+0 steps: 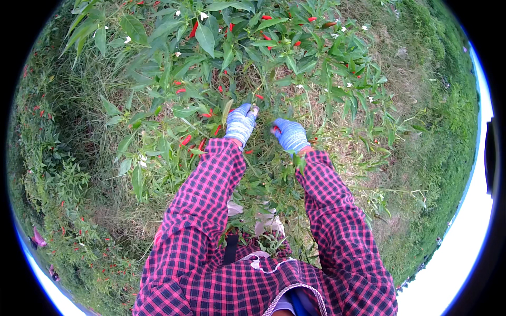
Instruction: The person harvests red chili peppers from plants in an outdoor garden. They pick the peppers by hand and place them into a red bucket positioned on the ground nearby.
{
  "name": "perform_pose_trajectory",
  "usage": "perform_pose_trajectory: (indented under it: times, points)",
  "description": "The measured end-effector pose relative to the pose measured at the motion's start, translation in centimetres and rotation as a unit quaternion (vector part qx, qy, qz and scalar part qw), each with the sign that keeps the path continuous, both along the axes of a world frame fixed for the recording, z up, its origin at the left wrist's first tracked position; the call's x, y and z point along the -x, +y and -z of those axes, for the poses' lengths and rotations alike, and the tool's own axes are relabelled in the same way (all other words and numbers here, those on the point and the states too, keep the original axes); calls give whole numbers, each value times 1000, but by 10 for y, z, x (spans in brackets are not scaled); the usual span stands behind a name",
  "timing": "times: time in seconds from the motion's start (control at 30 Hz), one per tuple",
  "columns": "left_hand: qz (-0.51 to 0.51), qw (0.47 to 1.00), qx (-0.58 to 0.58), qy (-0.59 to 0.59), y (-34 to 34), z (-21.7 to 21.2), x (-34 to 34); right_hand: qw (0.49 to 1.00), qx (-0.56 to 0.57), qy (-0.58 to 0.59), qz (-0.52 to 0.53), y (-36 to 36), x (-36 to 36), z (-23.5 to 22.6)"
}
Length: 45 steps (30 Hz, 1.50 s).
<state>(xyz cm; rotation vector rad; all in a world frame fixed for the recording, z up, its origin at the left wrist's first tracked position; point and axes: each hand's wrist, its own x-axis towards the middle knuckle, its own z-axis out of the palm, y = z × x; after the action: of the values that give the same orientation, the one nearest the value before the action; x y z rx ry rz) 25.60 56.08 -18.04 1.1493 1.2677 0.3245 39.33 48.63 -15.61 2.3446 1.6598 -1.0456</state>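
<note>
My left hand (241,124), in a blue and white knit glove, is among the leaves of a chili plant (205,39). Its fingers are closed near a thin stem; what they hold, if anything, is hidden. Just to the right, my right hand (291,137) wears a matching glove, its fingers curled in. A bit of a red chili pepper (274,129) shows at those fingertips. Close above the left hand hangs another chili (259,97). More red chilies (186,140) hang to the left of my left wrist.
Leafy branches with white flowers (203,16) and red chilies (193,30) spread ahead of me. Dry grass (390,79) covers the ground between plants. Further rows of green plants (58,174) stand at the left. Pale cloth (269,224) shows below my hands.
</note>
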Motion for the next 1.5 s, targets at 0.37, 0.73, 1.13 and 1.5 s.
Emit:
perform_pose_trajectory:
  times: [0.37, 0.73, 1.13, 1.5]
  points:
    - [-92, 991, 52, -81, -19, 9, 19, 836, 34, 364, 408, 2, -55, 3]
    - [-117, 985, 86, -93, -33, 25, 39, 957, -54, 236, 161, 64, -27, 46]
    - [-75, 995, 5, -59, -58, 45, 42, 896, 35, 323, 303, 50, -34, 98]
    - [53, 987, -141, -51, -77, -33, 65, 552, -51, 720, 417, 21, -21, -57]
